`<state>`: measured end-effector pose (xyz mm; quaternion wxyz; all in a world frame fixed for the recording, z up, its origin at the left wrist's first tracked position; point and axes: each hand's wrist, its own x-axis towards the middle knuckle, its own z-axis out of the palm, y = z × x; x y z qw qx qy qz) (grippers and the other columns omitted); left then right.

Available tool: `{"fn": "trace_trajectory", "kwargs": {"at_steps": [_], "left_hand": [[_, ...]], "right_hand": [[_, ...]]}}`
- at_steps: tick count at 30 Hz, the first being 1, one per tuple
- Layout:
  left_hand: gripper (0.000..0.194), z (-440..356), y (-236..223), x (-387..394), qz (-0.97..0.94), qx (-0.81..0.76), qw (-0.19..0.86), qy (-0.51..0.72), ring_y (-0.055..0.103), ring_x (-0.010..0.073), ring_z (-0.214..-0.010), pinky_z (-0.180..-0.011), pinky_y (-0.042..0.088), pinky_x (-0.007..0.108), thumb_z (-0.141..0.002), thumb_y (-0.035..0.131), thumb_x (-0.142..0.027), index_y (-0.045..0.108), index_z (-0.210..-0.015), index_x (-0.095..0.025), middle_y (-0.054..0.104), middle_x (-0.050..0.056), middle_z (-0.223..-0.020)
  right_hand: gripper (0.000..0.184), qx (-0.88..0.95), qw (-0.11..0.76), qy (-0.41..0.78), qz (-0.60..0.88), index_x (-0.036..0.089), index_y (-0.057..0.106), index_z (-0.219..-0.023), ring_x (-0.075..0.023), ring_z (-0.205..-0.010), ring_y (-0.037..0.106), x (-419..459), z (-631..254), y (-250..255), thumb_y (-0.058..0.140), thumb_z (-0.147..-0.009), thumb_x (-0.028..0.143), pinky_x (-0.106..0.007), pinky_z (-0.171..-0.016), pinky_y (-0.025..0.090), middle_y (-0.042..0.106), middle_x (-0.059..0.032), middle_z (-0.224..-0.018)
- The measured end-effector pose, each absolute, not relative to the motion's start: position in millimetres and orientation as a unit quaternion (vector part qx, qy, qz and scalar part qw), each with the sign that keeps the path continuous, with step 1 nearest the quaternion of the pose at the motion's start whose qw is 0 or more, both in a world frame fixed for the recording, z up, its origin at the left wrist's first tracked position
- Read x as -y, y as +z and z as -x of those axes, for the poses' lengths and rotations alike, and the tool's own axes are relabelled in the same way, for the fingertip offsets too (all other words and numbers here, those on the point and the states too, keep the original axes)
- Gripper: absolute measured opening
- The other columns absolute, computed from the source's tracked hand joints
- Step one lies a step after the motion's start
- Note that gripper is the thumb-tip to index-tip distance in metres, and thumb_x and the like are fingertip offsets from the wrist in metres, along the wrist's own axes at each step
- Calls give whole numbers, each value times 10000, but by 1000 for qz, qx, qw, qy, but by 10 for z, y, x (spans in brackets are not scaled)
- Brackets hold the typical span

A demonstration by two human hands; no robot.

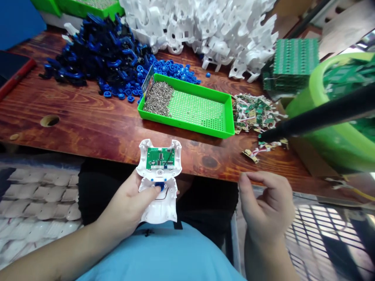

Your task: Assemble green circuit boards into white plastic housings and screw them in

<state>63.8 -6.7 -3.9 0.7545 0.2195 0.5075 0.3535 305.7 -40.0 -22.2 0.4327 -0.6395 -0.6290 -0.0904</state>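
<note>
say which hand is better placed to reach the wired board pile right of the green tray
Right, most likely. The right hand is nearer the wired board pile, and no part shows in it. The left hand is occupied: it holds the white casing, its thumb at the blue piece.

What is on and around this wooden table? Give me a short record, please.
Left hand: holds a white plastic housing with a rectangular green circuit board
Right hand: curled; anything pinched is unclear
Container: bright green perforated rectangular plastic tray, small silvery metal pieces at its left end
Beyond tray: small blue plastic parts, white plastic shells
</note>
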Motion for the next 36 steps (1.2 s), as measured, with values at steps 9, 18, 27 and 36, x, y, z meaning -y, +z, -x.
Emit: {"fn": "trace_trajectory", "kwargs": {"at_steps": [9,18,27,36], "left_hand": [[443,-776,-76,-133,-264,-522,727,361,681,155,-699,-608,540,202,-661,745,-177,592,-1073,-234,735,-7,-816],[575,-1060,50,-371,-306,-502,729,352,690,188,-825,-655,559,226,-651,757,-189,536,-1179,-235,727,17,-990],[1003,-1191,7,-145,-470,-467,617,424,503,139,-1209,-927,429,158,-737,705,-173,24,-1438,-399,471,-48,-1395],[444,-879,35,-111,-730,-372,480,313,609,171,-935,-882,450,208,-790,568,-74,615,-1117,-370,626,-7,-1081]], "right_hand": [[187,583,290,-77,755,173,648,-942,-192,-822,598,256,-3765,-309,591,-812,295,-349,-761,503,628,-76,-868],[185,604,329,-93,720,195,663,-982,-190,-860,603,172,-3735,-432,584,-824,247,-356,-804,513,614,-80,-915],[289,584,461,-173,645,207,567,-1062,-212,-940,616,272,-3713,-474,569,-797,93,-401,-840,502,641,-88,-991],[380,744,456,110,475,209,540,-1046,-155,-786,647,571,-2990,-285,562,-714,27,-273,-665,566,660,-62,-867]]}}
